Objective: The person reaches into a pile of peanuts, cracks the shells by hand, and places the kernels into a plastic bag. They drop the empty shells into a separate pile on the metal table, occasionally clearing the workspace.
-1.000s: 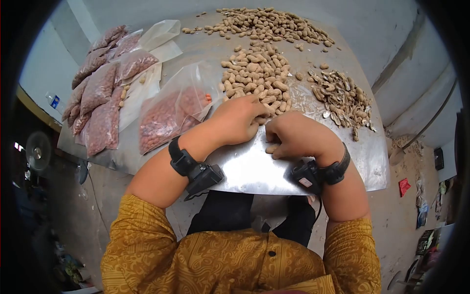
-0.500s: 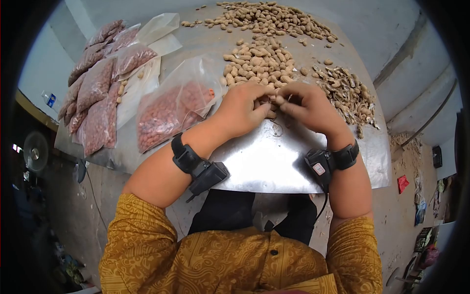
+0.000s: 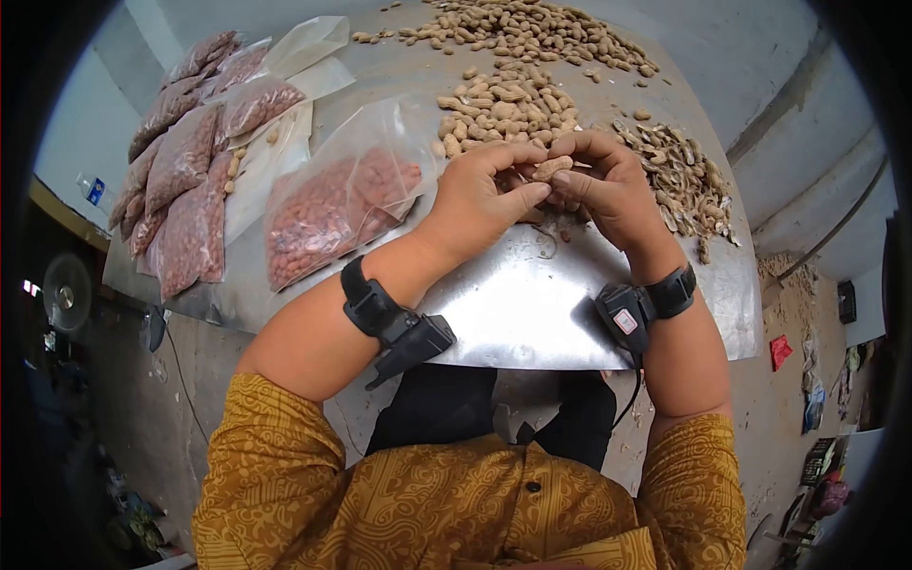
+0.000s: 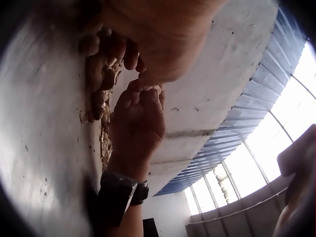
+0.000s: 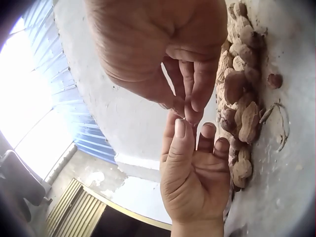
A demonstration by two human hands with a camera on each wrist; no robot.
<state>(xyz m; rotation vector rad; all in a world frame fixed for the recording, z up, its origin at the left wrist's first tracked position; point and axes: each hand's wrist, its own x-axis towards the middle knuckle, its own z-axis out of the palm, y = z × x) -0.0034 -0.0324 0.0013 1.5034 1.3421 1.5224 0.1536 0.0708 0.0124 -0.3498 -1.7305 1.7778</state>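
An unshelled peanut lies between the fingertips of both hands, just over the near end of a peanut pile. My left hand pinches it from the left, thumb toward me. From the other side my right hand grips the same peanut with thumb and fingers. In the right wrist view, the left hand is palm up, its thumb meeting the right hand's fingertips, which hide most of the peanut. A reddish kernel lies on the metal table beside the pile.
Empty shells form a heap right of the hands. A clear bag of red kernels lies left, with several filled bags stacked beyond. More peanuts spread at the back. The metal table's front edge is near my body.
Both hands moved up and together from the near edge of the pile. The peanut now shows between their fingertips. A small kernel now lies on the table beneath the right hand.
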